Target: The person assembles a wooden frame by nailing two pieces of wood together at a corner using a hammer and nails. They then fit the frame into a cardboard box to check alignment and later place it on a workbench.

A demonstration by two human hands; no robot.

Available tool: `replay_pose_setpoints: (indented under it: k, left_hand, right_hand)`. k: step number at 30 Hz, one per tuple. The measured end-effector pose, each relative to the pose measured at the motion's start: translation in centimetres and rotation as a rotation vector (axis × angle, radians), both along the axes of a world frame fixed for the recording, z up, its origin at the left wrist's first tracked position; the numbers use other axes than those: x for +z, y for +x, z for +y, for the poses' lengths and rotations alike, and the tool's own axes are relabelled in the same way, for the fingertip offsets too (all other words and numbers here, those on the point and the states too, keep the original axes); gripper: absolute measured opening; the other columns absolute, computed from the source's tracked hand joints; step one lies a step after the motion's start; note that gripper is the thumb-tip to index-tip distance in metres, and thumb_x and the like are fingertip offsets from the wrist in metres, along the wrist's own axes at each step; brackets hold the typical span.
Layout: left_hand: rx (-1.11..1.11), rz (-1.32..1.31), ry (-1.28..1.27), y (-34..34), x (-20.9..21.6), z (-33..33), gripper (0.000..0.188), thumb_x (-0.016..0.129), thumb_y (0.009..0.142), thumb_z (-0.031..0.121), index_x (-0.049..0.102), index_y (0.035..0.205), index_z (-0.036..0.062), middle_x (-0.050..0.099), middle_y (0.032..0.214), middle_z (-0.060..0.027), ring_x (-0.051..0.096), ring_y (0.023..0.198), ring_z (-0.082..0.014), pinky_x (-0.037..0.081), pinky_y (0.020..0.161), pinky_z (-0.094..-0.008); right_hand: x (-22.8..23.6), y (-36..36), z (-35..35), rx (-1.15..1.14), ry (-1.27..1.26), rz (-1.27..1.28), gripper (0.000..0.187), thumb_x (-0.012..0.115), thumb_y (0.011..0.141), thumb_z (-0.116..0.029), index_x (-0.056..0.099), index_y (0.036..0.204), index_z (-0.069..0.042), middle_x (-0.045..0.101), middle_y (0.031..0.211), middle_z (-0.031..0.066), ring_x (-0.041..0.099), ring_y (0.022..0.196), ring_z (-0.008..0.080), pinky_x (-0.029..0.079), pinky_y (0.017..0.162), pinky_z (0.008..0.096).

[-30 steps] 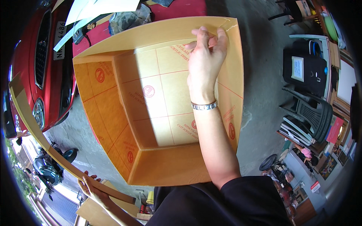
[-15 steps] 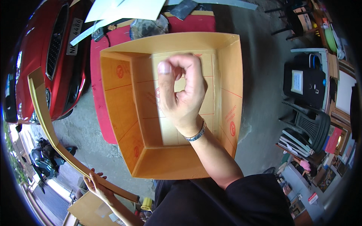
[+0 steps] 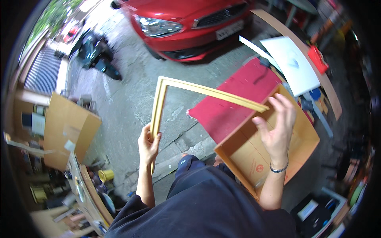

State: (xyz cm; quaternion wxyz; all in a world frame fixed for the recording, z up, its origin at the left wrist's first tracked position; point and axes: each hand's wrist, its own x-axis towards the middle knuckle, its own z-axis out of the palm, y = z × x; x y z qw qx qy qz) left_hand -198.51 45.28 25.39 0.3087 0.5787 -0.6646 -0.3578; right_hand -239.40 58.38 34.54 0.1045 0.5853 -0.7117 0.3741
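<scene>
My left hand [image 3: 149, 144] is closed around the lower leg of a bent, yellowish-tan cardboard strip [image 3: 212, 92], holding it up in front of me. The strip makes an L shape; its long leg slants down to the right. Close to that free end is my right hand [image 3: 279, 129], with fingers spread and nothing between them; a dark bracelet circles its wrist. Beneath my right arm an open-topped cardboard box [image 3: 306, 147] stands tilted in the view, red print on its inner sides. My forearm hides part of the box.
The box sits against a red cloth [image 3: 234, 99]. A white sheet [image 3: 293, 65] and a long brown strip [image 3: 298, 37] lie beyond it. Ahead are a red car [image 3: 186, 20] and a motorcycle [image 3: 97, 53]. Cardboard sheets [image 3: 65, 127] and a yellow bucket [image 3: 106, 175] are at left.
My view has swung left, so the box now appears at lower right. The strip has been raised from the left side to in front of me. My right hand has opened from a curl.
</scene>
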Motion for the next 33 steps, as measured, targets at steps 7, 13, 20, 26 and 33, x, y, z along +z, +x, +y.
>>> replay_pose_setpoints:
  k: [7, 13, 20, 26, 33]
  left_hand:
    - [-0.025, 0.133, -0.112, 12.8, 3.4, 1.5, 0.047, 0.073, 0.091, 0.002, 0.059, 0.135, 0.0024, 0.068, 0.102, -0.0085, 0.062, 0.086, -0.0108, 0.052, 0.073, -0.0264]
    - [0.08, 0.354, 0.437, 28.6, 3.6, 3.7, 0.026, 0.07, 0.099, 0.027, 0.056, 0.113, 0.0099, 0.049, 0.082, 0.0063, 0.041, 0.071, -0.0053, 0.036, 0.064, -0.0237]
    - [0.296, 0.123, 0.172, 38.7, 2.8, 7.7, 0.029, 0.073, 0.095, 0.026, 0.061, 0.107, 0.0037, 0.062, 0.075, -0.0083, 0.061, 0.068, -0.018, 0.048, 0.066, -0.0322]
    - [0.308, -0.12, -0.309, 42.9, -0.1, 6.7, 0.059, 0.08, 0.083, 0.057, 0.066, 0.094, 0.0016, 0.064, 0.077, -0.0107, 0.067, 0.069, -0.0307, 0.052, 0.063, -0.0373]
    - [0.446, -0.183, -0.335, 48.1, -0.4, -0.3, 0.088, 0.056, 0.08, 0.087, 0.06, 0.078, -0.0009, 0.055, 0.067, -0.012, 0.06, 0.059, -0.0314, 0.046, 0.055, -0.0394]
  right_hand:
    - [-2.4, 14.2, -12.3, 0.581, 0.603, -0.378, 0.034, 0.078, 0.091, -0.025, 0.061, 0.108, -0.002, 0.067, 0.083, 0.0139, 0.066, 0.076, 0.0267, 0.052, 0.071, 0.037]
    - [-7.7, 28.7, -18.0, 0.925, 0.936, -0.617, 0.025, 0.076, 0.094, -0.021, 0.06, 0.098, -0.002, 0.058, 0.081, -0.0005, 0.049, 0.073, 0.0081, 0.044, 0.066, 0.0274]
    - [-10.5, 43.2, -23.8, 1.084, 1.152, -0.563, 0.03, 0.079, 0.087, -0.016, 0.053, 0.081, -0.004, 0.047, 0.069, -0.0034, 0.043, 0.066, 0.0073, 0.039, 0.06, 0.0264]
    - [-12.4, 50.1, -30.5, 1.335, 1.066, -0.428, 0.028, 0.082, 0.073, -0.006, 0.058, 0.086, -0.003, 0.058, 0.078, 0.0016, 0.055, 0.074, 0.0104, 0.047, 0.07, 0.0281]
    - [-13.4, 58.0, -40.5, 1.53, 1.009, -0.318, 0.029, 0.083, 0.072, -0.01, 0.058, 0.085, -0.002, 0.055, 0.079, 0.0042, 0.052, 0.075, 0.0148, 0.045, 0.069, 0.0302]
